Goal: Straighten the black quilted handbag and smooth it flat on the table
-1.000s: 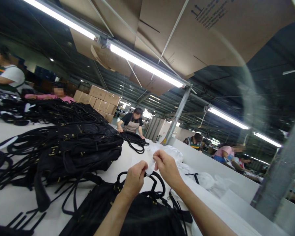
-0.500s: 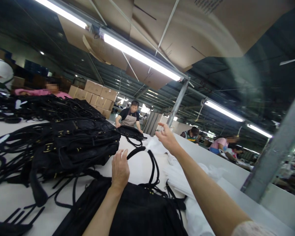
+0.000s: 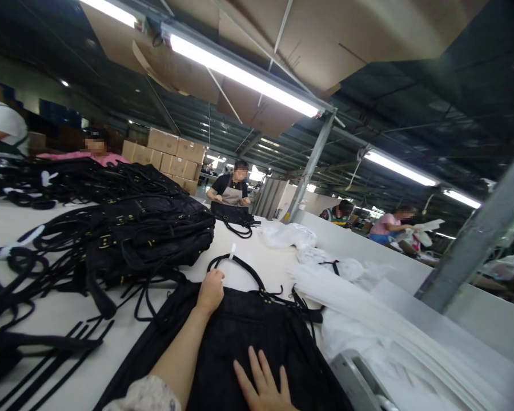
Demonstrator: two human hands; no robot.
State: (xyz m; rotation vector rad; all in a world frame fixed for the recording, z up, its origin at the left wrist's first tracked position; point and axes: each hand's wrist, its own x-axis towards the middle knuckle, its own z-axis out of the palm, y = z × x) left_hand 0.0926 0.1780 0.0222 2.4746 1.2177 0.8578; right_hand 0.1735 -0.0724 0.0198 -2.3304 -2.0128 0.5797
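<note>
A black bag (image 3: 235,337) lies on the white table in front of me, its top edge facing away. My left hand (image 3: 211,292) is closed at that top edge, close to one end of the bag's looped black handle (image 3: 251,268). A small white wrap (image 3: 232,251) stands up from the handle. Flat on the front of the bag rests my right hand (image 3: 265,383), fingers spread. Part of the right hand is cut off by the bottom of the view. What the left fingertips pinch is partly hidden behind the hand.
Black bags with straps (image 3: 145,228) are piled on the left. Thin white sheets (image 3: 368,314) lie to the right, with a grey metal object (image 3: 355,371) beside my bag. Across the table, a person (image 3: 233,188) handles another black bag (image 3: 233,214). A metal post (image 3: 475,228) rises at right.
My right hand came down from the air onto the bag. My left hand closed at its top edge. The handle now shows a white wrap. The person opposite has raised their hands.
</note>
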